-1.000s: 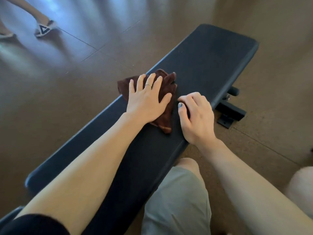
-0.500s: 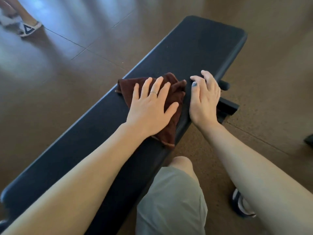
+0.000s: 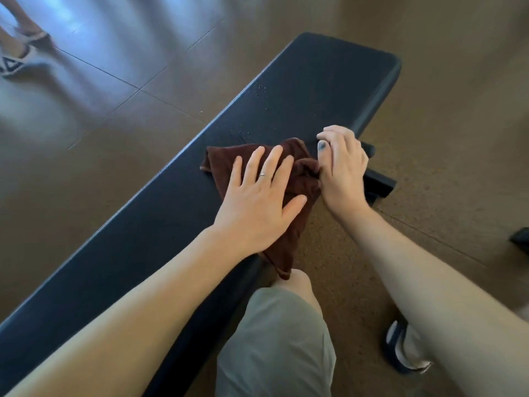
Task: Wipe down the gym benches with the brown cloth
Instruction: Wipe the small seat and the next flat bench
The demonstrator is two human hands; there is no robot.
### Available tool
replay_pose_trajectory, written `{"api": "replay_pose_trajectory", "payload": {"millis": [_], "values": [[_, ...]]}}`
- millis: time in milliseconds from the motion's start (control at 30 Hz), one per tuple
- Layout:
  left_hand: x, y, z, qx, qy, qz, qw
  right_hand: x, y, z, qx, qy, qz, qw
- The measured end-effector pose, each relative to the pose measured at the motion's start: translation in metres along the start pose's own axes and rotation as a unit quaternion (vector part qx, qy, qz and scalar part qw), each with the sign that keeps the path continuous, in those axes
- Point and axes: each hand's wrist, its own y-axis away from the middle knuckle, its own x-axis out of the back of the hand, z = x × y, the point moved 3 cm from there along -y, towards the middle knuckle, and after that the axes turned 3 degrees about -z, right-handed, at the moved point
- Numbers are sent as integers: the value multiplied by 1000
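The black padded gym bench (image 3: 315,90) runs diagonally from lower left to upper right. A brown cloth (image 3: 297,179) lies across its middle, and one corner hangs off the near edge by my knee. My left hand (image 3: 257,202) presses flat on the cloth with its fingers spread. My right hand (image 3: 342,167) sits on the bench's right edge just beside the cloth. Its fingers are bent under and its thumb lies against the bunched fold of the cloth. Small droplets (image 3: 259,91) dot the pad beyond the cloth.
The bench's black frame foot (image 3: 379,184) sticks out on the brown floor to the right. My knee in grey shorts (image 3: 274,339) and my sandalled foot (image 3: 400,351) are close below. Another person's feet (image 3: 17,58) stand at the far left. A dark object (image 3: 521,239) shows at the right edge.
My left hand has slid the cloth along the pad and toward its right edge. My right hand has moved further along that edge; its fingers straightened, then bent again.
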Motion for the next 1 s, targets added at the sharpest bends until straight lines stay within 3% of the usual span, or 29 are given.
{"api": "replay_pose_trajectory", "payload": {"millis": [200, 367, 467, 700, 800, 1000], "values": [[-12, 70, -7, -23, -15, -20, 999, 4, -27, 29, 22, 51, 44, 998], [3, -11, 10, -15, 8, 11, 1000, 2, -25, 28, 44, 36, 80, 995], [7, -48, 18, -2, 2, 5, 1000, 6, -26, 27, 68, 48, 48, 995], [-11, 61, 3, -41, 0, -7, 999, 7, -31, 32, 64, 71, 54, 994], [-8, 32, 9, -30, -8, 8, 999, 6, -31, 30, 73, 74, 48, 993], [5, -64, 37, 5, -1, 12, 1000, 33, -77, 40, 83, 96, -48, 991]]}}
